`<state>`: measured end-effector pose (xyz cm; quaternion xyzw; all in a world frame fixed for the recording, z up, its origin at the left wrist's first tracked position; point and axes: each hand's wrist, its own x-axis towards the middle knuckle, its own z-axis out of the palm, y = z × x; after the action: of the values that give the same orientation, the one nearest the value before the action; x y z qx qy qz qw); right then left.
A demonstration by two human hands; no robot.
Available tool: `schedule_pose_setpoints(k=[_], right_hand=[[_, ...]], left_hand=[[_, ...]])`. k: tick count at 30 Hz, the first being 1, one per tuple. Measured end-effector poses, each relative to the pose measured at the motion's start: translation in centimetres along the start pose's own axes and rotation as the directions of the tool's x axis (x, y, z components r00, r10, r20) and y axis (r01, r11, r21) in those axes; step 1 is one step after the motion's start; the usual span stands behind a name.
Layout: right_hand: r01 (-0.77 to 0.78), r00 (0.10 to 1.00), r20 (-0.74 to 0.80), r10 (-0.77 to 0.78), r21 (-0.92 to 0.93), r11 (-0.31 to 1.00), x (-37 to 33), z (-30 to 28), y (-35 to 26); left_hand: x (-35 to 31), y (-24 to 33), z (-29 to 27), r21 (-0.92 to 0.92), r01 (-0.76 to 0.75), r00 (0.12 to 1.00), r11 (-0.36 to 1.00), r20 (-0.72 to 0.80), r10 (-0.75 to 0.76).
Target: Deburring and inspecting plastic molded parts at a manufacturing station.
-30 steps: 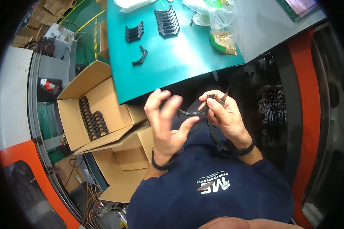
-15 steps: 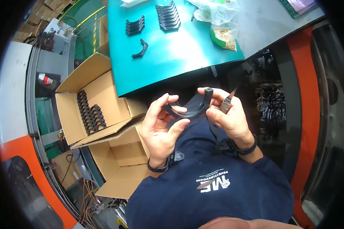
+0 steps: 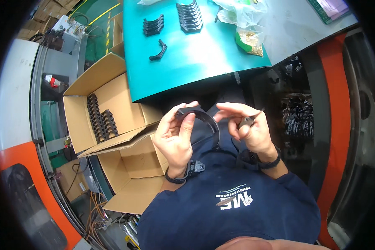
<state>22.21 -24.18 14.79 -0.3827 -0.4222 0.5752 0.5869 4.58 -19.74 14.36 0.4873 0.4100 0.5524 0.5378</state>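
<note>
My left hand [image 3: 176,139] grips one end of a black, half-ring plastic bracket [image 3: 214,126] between thumb and fingers. The bracket's free end curves down toward my lap. Beside it, my right hand [image 3: 256,132] is curled round a small trimming knife [image 3: 246,122]. The knife's grey handle shows between the fingers, while its blade is hard to make out at this angle. My right index finger reaches toward the bracket's outer curve; I cannot tell if it touches. A similar single bracket [image 3: 158,51] lies on the green-topped table [image 3: 175,75] ahead.
Two stacked groups of black brackets [image 3: 153,26] [image 3: 190,17] stand on the table, near a clear bag of gold-coloured bits [image 3: 251,41]. At left, an open cardboard box [image 3: 125,100] holds rows of brackets [image 3: 99,121]. Another open box [image 3: 133,189] sits nearer me.
The bracket has been turned, its arch now upward and one end downward. My right hand has let go of its end and drawn slightly away, still holding the knife.
</note>
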Motion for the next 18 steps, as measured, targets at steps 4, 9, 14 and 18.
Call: schedule_pose_setpoints(k=[4, 9, 14, 18], right_hand=[[-0.326, 0.945, 0.032, 0.325, 0.132, 0.936, 0.2, 0.2, 0.2], [-0.290, 0.955, -0.031, 0.295, 0.108, 0.951, 0.1, 1.0, 0.7], [-0.002, 0.998, -0.066, -0.014, -0.225, 0.974, -0.1, 1.6, 1.1], [0.098, 0.991, -0.062, -0.123, -0.309, 0.946, -0.1, 1.9, 1.4]], left_hand=[[0.3, -1.5, -0.7, -0.304, -0.007, 0.969, 0.953, 0.232, 0.082], [0.6, -2.9, -0.7, -0.254, -0.013, 0.974, 0.967, 0.217, 0.070], [0.4, -2.4, -0.4, -0.336, 0.031, 0.963, 0.941, 0.261, 0.061], [0.3, -2.2, -0.8, -0.270, 0.063, 0.955, 0.961, 0.295, 0.020]])
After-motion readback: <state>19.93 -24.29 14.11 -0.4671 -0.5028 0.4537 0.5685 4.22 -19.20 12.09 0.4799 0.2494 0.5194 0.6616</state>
